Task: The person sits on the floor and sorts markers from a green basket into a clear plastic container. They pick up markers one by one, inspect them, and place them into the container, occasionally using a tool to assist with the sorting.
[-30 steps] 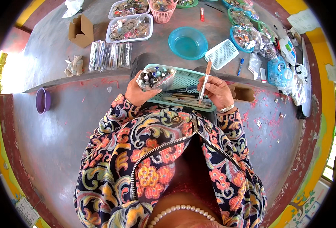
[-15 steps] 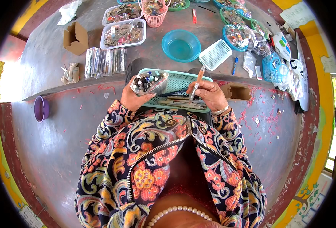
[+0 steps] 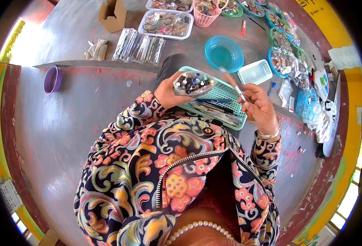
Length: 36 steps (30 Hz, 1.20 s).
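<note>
In my left hand (image 3: 168, 92) is a clear plastic pouch of pens (image 3: 194, 83), their dark, white and blue ends facing up. My right hand (image 3: 259, 103) pinches a slim pen (image 3: 231, 79) with a brownish barrel, raised and tilted up to the left. Below both hands sits a mint-green slotted basket (image 3: 218, 85) on my lap. Several loose pens (image 3: 218, 112) lie in its near part, some white or clear, with a dark blue one (image 3: 214, 101) beside them. The bottom of the pouch is hidden behind my left hand.
Wrapped pen packs (image 3: 139, 47) lie on the grey table at the far left, near a cardboard box (image 3: 112, 17). Beyond the basket stand a teal bowl (image 3: 225, 53) and a white tray (image 3: 254, 72). Baskets of small accessories (image 3: 279, 61) line the right. A purple tub (image 3: 53, 80) stands left.
The view has turned, so the scene sits further right. My right hand has lifted the pen away from the loose pens and tilted it left. The pouch stays in my left hand.
</note>
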Each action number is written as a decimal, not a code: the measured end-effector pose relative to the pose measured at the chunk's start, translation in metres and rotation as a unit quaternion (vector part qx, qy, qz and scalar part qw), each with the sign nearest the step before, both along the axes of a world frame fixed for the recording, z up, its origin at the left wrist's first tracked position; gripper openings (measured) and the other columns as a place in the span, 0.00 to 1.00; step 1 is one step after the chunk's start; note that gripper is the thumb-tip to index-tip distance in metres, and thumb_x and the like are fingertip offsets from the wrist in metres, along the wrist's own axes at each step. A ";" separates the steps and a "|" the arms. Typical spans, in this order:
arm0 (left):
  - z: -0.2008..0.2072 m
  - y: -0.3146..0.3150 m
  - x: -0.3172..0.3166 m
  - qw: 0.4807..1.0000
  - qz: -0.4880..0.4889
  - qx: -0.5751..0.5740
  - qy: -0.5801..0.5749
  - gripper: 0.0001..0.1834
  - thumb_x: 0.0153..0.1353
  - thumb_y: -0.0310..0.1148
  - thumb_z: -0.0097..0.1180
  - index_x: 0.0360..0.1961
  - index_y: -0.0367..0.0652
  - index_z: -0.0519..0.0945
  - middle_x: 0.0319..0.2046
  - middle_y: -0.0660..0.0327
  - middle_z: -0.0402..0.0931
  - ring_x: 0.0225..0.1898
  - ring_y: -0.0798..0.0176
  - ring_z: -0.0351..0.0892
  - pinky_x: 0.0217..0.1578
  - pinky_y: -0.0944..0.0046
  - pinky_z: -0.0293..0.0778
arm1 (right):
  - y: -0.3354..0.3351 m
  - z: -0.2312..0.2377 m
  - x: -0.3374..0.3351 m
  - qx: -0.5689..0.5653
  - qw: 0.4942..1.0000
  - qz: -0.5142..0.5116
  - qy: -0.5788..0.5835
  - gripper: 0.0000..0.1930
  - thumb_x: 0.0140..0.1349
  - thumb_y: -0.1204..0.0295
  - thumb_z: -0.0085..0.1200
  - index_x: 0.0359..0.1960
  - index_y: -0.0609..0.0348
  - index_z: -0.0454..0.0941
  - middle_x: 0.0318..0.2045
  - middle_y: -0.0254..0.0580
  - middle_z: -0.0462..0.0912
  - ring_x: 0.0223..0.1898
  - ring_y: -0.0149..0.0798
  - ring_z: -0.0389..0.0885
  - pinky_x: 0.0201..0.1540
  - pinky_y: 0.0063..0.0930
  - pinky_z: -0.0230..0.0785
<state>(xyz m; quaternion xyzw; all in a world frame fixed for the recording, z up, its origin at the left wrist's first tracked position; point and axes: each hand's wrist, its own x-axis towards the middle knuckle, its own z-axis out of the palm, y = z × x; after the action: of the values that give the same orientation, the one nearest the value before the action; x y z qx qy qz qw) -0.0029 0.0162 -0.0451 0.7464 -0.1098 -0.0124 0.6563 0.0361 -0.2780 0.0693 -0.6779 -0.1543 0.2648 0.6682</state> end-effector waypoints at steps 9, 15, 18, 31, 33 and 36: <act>0.007 0.002 0.001 0.999 -0.022 0.021 0.015 0.35 0.48 0.28 0.69 0.57 0.39 0.67 0.47 0.60 0.76 0.49 0.70 0.74 0.51 0.65 0.70 | 0.028 0.032 0.014 -0.029 0.990 -0.039 -0.134 0.14 0.58 0.79 0.59 0.46 0.64 0.76 0.38 0.38 0.81 0.37 0.27 0.78 0.35 0.17 0.73; 0.005 -0.001 0.002 1.000 -0.004 0.031 0.001 0.34 0.48 0.28 0.68 0.56 0.39 0.67 0.47 0.59 0.77 0.48 0.68 0.75 0.51 0.64 0.70 | 0.050 0.034 0.014 0.048 0.978 -0.076 -0.186 0.11 0.59 0.80 0.57 0.45 0.64 0.78 0.39 0.39 0.82 0.36 0.28 0.81 0.37 0.18 0.75; 0.005 -0.002 0.004 0.999 0.009 0.034 -0.041 0.35 0.47 0.33 0.68 0.56 0.37 0.68 0.43 0.49 0.78 0.47 0.53 0.80 0.47 0.59 0.73 | 0.058 0.034 0.015 0.023 0.972 -0.077 -0.223 0.11 0.60 0.81 0.56 0.45 0.64 0.78 0.39 0.39 0.82 0.35 0.27 0.80 0.37 0.18 0.75; 0.007 -0.004 0.003 0.998 0.010 0.055 -0.007 0.36 0.49 0.32 0.69 0.58 0.38 0.65 0.45 0.53 0.78 0.47 0.59 0.78 0.48 0.60 0.73 | 0.084 0.060 0.024 -0.066 0.952 0.069 -0.292 0.09 0.60 0.78 0.56 0.43 0.63 0.79 0.33 0.33 0.79 0.33 0.24 0.76 0.34 0.19 0.68; 0.005 -0.006 0.003 0.999 0.009 0.041 -0.028 0.35 0.48 0.35 0.69 0.57 0.40 0.67 0.44 0.49 0.78 0.47 0.48 0.79 0.46 0.56 0.73 | 0.090 0.063 0.028 -0.081 0.941 0.094 -0.315 0.09 0.60 0.78 0.56 0.42 0.63 0.79 0.32 0.34 0.79 0.32 0.26 0.76 0.34 0.20 0.68; 0.010 -0.006 0.003 0.999 -0.001 0.046 -0.004 0.37 0.47 0.35 0.70 0.57 0.39 0.66 0.45 0.49 0.77 0.48 0.50 0.79 0.47 0.56 0.73 | 0.097 0.064 0.032 -0.078 0.915 0.127 -0.376 0.09 0.58 0.79 0.57 0.41 0.63 0.79 0.31 0.37 0.80 0.32 0.31 0.77 0.34 0.23 0.68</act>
<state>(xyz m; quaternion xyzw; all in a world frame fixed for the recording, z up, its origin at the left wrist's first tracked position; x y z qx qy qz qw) -0.0001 0.0100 -0.0354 0.7759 -0.1126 -0.0150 0.6205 0.0680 -0.1809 0.1329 -0.7522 -0.4576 0.0840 0.4666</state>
